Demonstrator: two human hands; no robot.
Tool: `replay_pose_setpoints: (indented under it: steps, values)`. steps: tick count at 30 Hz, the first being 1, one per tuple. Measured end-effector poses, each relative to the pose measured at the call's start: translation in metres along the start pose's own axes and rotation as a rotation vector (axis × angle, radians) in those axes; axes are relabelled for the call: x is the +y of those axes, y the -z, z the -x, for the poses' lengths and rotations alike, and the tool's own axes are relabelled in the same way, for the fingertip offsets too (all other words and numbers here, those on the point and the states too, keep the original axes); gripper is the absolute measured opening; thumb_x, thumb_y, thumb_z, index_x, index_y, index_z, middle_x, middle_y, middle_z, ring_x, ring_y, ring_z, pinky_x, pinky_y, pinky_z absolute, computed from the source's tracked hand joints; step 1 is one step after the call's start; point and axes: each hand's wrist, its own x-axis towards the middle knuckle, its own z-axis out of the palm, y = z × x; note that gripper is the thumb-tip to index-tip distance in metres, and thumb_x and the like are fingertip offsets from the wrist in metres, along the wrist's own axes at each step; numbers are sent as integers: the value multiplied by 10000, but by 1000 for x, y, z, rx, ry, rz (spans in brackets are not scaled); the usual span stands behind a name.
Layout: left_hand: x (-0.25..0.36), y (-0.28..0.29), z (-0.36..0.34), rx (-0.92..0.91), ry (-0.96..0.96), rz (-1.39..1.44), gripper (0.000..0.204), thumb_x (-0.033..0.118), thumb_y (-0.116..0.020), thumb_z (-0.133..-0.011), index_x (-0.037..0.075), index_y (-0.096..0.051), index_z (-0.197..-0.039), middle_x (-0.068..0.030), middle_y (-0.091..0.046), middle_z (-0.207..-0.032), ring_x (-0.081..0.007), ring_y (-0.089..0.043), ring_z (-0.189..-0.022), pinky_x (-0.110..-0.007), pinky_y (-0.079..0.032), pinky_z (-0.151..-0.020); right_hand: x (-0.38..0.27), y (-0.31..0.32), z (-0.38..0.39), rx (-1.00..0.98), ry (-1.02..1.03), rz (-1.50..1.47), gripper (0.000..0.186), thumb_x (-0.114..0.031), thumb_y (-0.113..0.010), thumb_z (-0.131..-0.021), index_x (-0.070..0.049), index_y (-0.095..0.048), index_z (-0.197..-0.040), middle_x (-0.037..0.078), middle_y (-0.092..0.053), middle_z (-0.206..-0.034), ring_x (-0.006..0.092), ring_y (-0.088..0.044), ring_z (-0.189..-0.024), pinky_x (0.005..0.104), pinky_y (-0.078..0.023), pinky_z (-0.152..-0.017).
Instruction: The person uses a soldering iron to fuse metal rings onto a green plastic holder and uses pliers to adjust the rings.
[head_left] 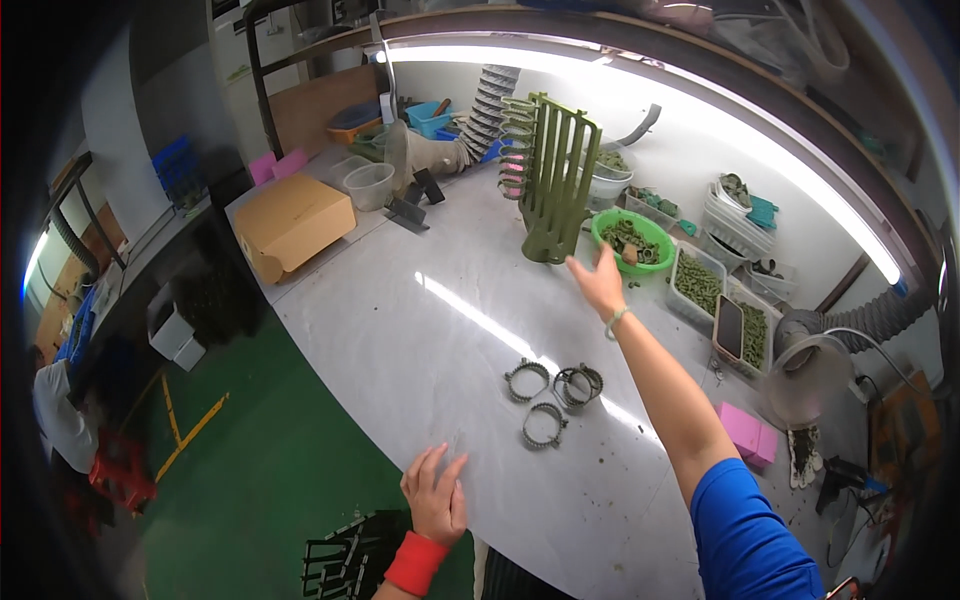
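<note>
My right hand (602,285), with a pale green bangle at the wrist, reaches across the table to the near left side of a bright green bowl (668,240). Its thumb and forefinger are apart, and I see nothing held between them. Small olive-green pieces (625,238) fill the bowl. Just beyond the thumb stands an olive-green slotted rack (556,185), with ring-like bands stacked along its left side. My left hand (437,492), above a red wristband, lies at the table's near edge with fingers spread. Several dark green toothed rings (543,425) lie on the tabletop between my hands.
Clear tubs of small green pieces (697,282) line the right side, and a phone (729,328) rests on one. A cardboard box (295,225) sits at the far left. Flexible ducts (490,100) flank the table. Pink blocks (748,435) lie by my right arm.
</note>
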Motion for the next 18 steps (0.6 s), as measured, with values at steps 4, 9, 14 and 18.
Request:
replay_pose_setpoints:
  steps: [4,9,14,18]
  values:
    - [-2,2,-1,-44,9,-17,415,133,-543,-845,125,-699,-1230,-66,-584,-1359,-287,-470,-1302,-434,-298,-1097,-10,-31,-37,15,-19,-258,636,-367,-705,-913,-22,-510,-1411,254,-635,-1309,403,-595,-1237,435,-463,-1030]
    - [1,2,-2,-13,27,9,408,117,-543,-838,125,-694,-1217,-34,-620,-1296,-268,-491,-1268,-421,-310,-1085,-13,-34,-18,-3,2,-185,322,-274,-607,-985,-26,-614,-1190,229,-716,-1050,422,-668,-994,456,-505,-875]
    - [3,2,-2,29,10,13,402,114,-542,-846,114,-684,-1221,-39,-616,-1300,-268,-493,-1264,-420,-314,-1084,-20,3,32,58,59,-139,252,-203,-651,-979,9,-617,-1110,146,-653,-757,223,-575,-626,370,-464,-615]
    - [-3,-4,3,62,-24,19,402,123,-549,-859,106,-669,-1243,-52,-611,-1307,-283,-495,-1267,-438,-321,-1092,-30,53,73,55,65,-230,221,-196,-651,-988,3,-625,-1079,99,-622,-718,151,-524,-618,344,-436,-586]
